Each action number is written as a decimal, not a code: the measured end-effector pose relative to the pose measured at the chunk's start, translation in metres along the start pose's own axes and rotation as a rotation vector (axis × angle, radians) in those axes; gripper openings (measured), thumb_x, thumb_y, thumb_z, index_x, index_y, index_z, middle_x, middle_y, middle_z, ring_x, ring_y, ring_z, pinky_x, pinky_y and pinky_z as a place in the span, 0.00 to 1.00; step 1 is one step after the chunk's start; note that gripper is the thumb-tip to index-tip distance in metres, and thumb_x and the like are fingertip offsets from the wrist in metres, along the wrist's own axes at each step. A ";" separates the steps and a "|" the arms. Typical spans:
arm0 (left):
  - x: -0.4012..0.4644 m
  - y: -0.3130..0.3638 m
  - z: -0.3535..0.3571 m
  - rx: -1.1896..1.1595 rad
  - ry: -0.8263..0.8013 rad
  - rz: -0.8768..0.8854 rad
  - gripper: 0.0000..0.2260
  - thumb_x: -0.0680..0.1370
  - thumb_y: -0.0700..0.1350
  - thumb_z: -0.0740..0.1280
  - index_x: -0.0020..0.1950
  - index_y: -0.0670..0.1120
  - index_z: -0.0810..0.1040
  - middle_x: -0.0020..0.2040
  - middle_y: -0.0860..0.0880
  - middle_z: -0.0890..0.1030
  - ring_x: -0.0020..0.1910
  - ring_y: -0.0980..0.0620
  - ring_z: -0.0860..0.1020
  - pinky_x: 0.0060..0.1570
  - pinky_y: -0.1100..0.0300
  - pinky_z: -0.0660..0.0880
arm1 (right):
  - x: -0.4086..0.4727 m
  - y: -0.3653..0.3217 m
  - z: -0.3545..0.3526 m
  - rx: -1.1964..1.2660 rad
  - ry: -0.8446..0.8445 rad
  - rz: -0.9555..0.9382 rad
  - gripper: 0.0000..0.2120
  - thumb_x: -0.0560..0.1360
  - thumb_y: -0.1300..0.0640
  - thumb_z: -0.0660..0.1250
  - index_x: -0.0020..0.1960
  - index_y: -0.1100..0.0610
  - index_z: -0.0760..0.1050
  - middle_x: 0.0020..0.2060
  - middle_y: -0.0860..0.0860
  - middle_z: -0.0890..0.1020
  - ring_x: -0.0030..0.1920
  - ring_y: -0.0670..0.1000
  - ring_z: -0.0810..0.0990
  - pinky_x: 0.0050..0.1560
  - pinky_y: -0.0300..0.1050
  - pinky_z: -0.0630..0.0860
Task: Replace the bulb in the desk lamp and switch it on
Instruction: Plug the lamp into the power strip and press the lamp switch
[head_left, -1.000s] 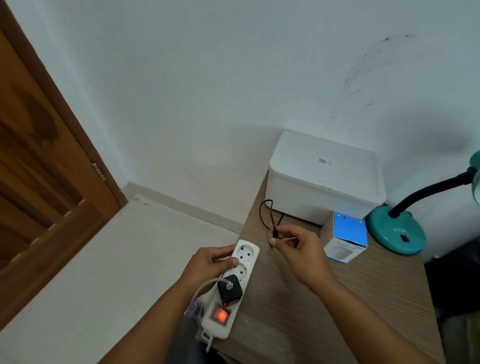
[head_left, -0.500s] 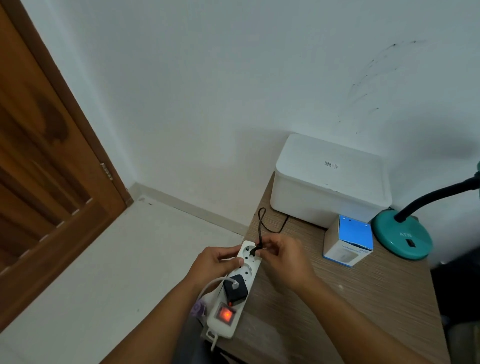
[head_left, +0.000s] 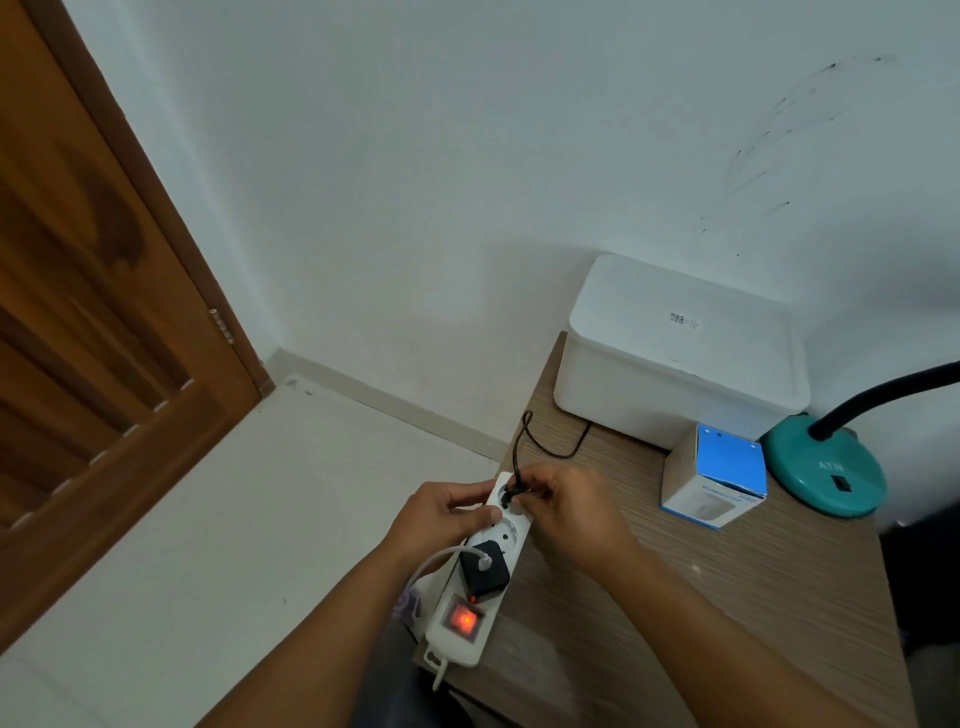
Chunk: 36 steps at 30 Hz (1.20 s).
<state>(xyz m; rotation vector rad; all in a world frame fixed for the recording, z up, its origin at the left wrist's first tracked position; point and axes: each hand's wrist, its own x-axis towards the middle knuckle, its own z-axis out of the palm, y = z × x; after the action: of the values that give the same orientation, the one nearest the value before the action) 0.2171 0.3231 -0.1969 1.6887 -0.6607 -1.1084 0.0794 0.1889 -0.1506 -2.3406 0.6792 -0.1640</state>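
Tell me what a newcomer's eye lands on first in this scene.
First, the glowing orange switch at the near end of the white power strip, which lies along the wooden table's left edge. Next, the two hands at the strip's far end: the left hand steadies it while the right hand pinches a black plug at the end socket. To the right, the teal lamp base stands out beside a blue-topped box.

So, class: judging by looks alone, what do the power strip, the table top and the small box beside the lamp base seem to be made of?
Power strip: probably moulded plastic, white and smooth, with rounded corners.
Table top: looks like wood-effect laminate, with fine, even, straight grain lines and a matt finish; solid wood cannot be ruled out.
Small box: likely printed cardboard, with sharp folded edges and a blue top.
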 end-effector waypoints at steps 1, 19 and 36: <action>0.000 0.000 0.000 -0.003 -0.002 0.001 0.17 0.76 0.43 0.74 0.63 0.53 0.82 0.53 0.53 0.86 0.51 0.53 0.85 0.55 0.57 0.80 | 0.002 0.000 -0.001 -0.021 -0.011 -0.008 0.08 0.77 0.57 0.67 0.53 0.48 0.81 0.43 0.43 0.83 0.43 0.41 0.79 0.44 0.39 0.76; 0.000 0.002 0.000 0.018 0.007 0.004 0.17 0.76 0.43 0.74 0.64 0.53 0.82 0.55 0.54 0.86 0.52 0.55 0.85 0.51 0.62 0.80 | 0.008 0.008 0.008 -0.210 -0.032 0.034 0.05 0.77 0.51 0.67 0.51 0.44 0.80 0.42 0.44 0.81 0.43 0.46 0.75 0.43 0.46 0.74; -0.008 0.072 0.004 0.764 0.132 0.125 0.16 0.77 0.50 0.71 0.65 0.50 0.81 0.63 0.53 0.82 0.58 0.55 0.80 0.59 0.62 0.73 | -0.069 0.025 -0.012 0.130 0.126 0.203 0.15 0.78 0.50 0.65 0.63 0.39 0.72 0.54 0.35 0.77 0.53 0.36 0.75 0.51 0.38 0.74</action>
<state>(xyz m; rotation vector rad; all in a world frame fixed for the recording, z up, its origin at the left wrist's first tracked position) 0.2150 0.3003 -0.1279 2.2904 -1.1833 -0.6737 0.0061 0.2022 -0.1533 -2.1358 0.9354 -0.2582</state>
